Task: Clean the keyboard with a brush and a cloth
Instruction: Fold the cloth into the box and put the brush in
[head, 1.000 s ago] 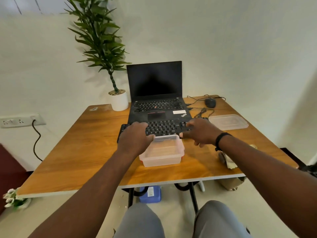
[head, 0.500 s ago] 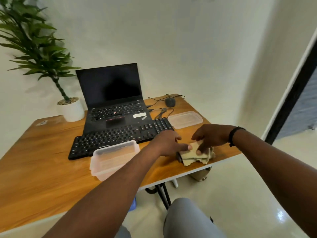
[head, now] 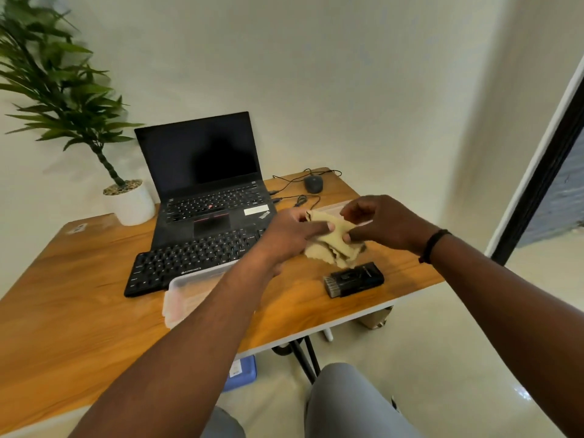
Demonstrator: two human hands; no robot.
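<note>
A beige cloth (head: 335, 245) hangs above the table's right side, held between both hands. My left hand (head: 289, 237) pinches its left part and my right hand (head: 384, 224) pinches its upper right edge. Below the cloth, near the front right edge, lies a black brush tool (head: 354, 279) flat on the wood. The black keyboard (head: 189, 260) lies in front of the laptop, its right end hidden behind my left hand.
An open black laptop (head: 205, 188) stands behind the keyboard. A clear plastic container (head: 186, 292) sits at the keyboard's front, partly under my left arm. A mouse (head: 313, 184) with cables, a potted plant (head: 129, 202) and the wooden table (head: 63, 311) fill the rest.
Both hands left the keyboard and went right to the cloth, then lifted it off the table. The black brush tool that lay under the cloth is now uncovered. My view swung right.
</note>
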